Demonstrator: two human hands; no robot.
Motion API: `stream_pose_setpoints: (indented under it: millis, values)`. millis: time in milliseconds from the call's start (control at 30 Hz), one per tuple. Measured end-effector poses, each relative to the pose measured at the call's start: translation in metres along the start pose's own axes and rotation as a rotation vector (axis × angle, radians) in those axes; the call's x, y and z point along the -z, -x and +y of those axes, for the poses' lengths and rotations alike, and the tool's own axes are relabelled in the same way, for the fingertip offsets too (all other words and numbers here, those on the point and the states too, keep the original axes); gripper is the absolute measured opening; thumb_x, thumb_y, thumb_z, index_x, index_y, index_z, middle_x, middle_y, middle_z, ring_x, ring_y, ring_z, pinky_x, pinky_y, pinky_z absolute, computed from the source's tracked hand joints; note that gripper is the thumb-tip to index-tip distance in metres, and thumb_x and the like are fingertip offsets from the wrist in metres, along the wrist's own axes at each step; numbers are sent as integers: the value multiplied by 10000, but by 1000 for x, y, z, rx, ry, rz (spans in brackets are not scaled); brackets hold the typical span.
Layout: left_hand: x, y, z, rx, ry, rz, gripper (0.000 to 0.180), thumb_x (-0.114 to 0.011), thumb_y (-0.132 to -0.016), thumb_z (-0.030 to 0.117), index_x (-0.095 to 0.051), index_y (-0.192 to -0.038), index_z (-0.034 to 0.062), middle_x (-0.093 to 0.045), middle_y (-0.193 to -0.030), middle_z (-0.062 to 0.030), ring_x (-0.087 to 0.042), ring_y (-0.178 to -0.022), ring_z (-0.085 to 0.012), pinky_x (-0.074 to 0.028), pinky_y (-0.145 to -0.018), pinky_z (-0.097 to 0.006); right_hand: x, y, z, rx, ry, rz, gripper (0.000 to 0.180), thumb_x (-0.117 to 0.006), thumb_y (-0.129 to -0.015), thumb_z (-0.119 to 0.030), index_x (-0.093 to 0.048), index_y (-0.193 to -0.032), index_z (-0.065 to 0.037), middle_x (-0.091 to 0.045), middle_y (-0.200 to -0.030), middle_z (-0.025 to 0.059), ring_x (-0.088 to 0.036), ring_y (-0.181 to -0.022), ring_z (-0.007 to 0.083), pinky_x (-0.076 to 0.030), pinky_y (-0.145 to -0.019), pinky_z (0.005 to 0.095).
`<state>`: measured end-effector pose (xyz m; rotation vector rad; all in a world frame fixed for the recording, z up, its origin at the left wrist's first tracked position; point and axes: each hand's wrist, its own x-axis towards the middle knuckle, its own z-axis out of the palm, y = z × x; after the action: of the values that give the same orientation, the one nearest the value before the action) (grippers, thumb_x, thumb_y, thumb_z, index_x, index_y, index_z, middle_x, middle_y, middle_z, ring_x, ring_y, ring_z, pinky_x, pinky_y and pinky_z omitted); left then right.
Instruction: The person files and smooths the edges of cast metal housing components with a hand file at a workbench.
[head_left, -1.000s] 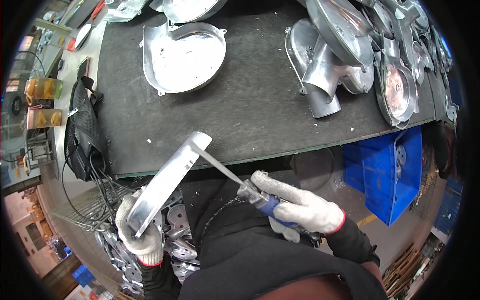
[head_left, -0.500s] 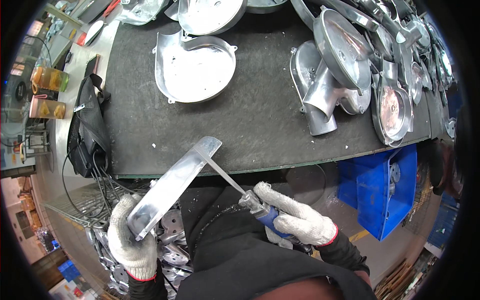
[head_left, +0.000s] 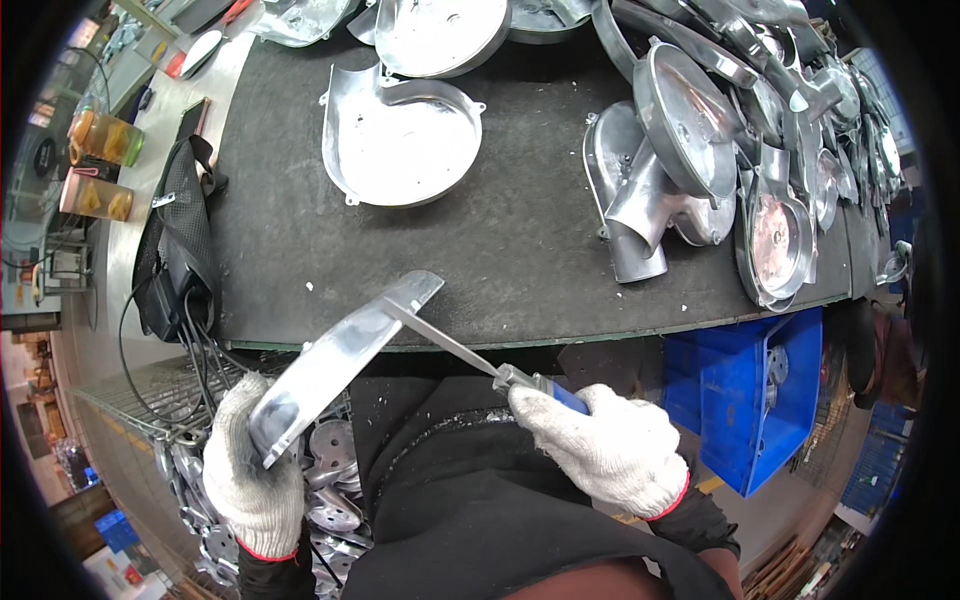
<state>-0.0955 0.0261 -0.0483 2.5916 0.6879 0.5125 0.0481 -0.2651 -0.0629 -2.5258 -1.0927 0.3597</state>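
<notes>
Silvery metal casing (head_left: 335,370), tilted ahead of the left hand (head_left: 255,480), which curls closed around its near end. The right hand (head_left: 605,445) is wrapped about a blue-gripped tool (head_left: 564,395); its flat, file-like blade (head_left: 447,343) appears to meet the casing's far end. Good control likely calls for a firm left hold and light, even pressure. Beyond both hands, a scroll-shaped housing (head_left: 405,145) and heaped castings (head_left: 690,120) lie on the surface (head_left: 500,255), whose near edge may limit blade movement. Right of the right hand: a blue bin (head_left: 730,405).
</notes>
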Motion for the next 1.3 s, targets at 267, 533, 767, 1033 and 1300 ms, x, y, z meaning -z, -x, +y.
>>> stream_pose_setpoints:
  millis: [267,533,767,1033,1300]
  values:
    - [4,7,-5,97,28,-105,512,-727,-841,-132,-624,-1324,2,-693,-1252,-117,-665,-1170,-223,-522,-1033,-349,-7,-1,30,53,-653,-63,686,-666,-970,-204,-419,-1610,-188,-743,-1084,85,-691,-724,198,-583,-712,302]
    - [-9,11,-14,45,87,40,383,-781,-851,-47,-677,-1219,-30,-751,-1086,-153,-753,-983,-257,-592,-886,-346,-12,-2,15,-535,-1789,-599,799,-578,-1022,-196,-151,-1690,-95,-556,-1423,68,-524,-627,105,-494,-566,245]
    - [-6,10,-3,-2,81,-18,252,-650,-1013,87,-676,-1240,-18,-730,-1123,-145,-723,-998,-231,-621,-829,-348,-16,6,18,-497,-1737,-558,820,-596,-1025,-240,-138,-1692,-107,-669,-1081,94,-562,-646,112,-500,-560,261]
    - [-3,-7,15,-158,-154,111,563,-704,-690,-116,-657,-1228,43,-723,-1020,-161,-726,-855,-370,-584,-753,-392,32,-7,-10,157,-584,-282,687,-742,-906,-213,-492,-1542,-140,-747,-985,106,-741,-777,273,-584,-680,348]
    - [1,-9,24,-142,-206,18,652,-689,-648,-113,-610,-1273,54,-695,-985,-148,-712,-794,-369,-572,-668,-434,55,2,-51,75,-106,-362,648,-783,-859,-224,-576,-1472,-194,-712,-898,76,-707,-703,327,-592,-637,410]
